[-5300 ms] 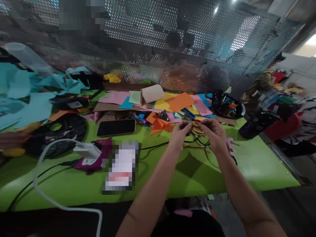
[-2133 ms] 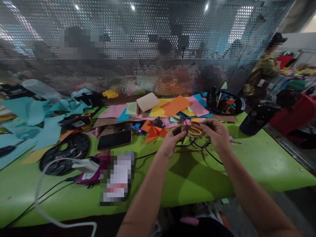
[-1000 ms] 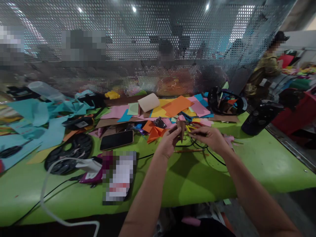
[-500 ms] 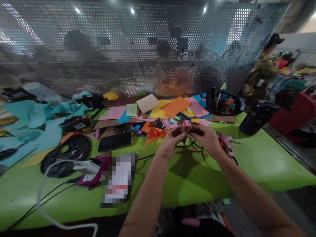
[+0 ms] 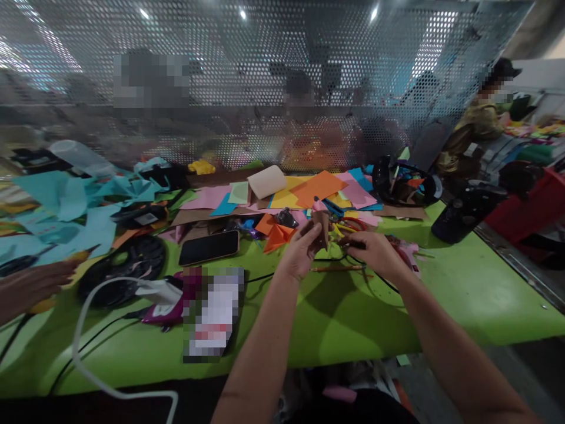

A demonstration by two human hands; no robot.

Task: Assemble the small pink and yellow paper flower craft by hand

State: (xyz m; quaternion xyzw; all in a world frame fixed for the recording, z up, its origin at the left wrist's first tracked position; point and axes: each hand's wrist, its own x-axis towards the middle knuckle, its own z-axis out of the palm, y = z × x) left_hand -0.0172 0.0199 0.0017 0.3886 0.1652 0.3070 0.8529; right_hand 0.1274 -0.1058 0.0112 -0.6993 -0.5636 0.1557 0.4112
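Your left hand (image 5: 300, 252) is gripping a brown paper cone (image 5: 323, 228), pinched between thumb and fingers above the green table (image 5: 344, 330), tip down, slightly tilted. Pink paper (image 5: 318, 206) pokes out the top; a small dark bit sits up there, too small to identify. Your palm side and most left fingers are hidden.

Your right hand (image 5: 373, 248) is just right of the cone, fingers drawn together. Can't tell if you've got anything in them. Yellow-and-red scissors (image 5: 355, 223) show just behind those fingertips, partly covered; blades unclear. Pink glue gun (image 5: 414, 257) is half blocked by your right wrist.

Stick (image 5: 338, 269) lies below the cone, over bare table. Phone (image 5: 215, 315) to your left is pixelated, unreadable. Far left, a co-worker's hand (image 5: 37, 284) is cut off by the edge; its yellow item (image 5: 78, 257) is mostly covered.
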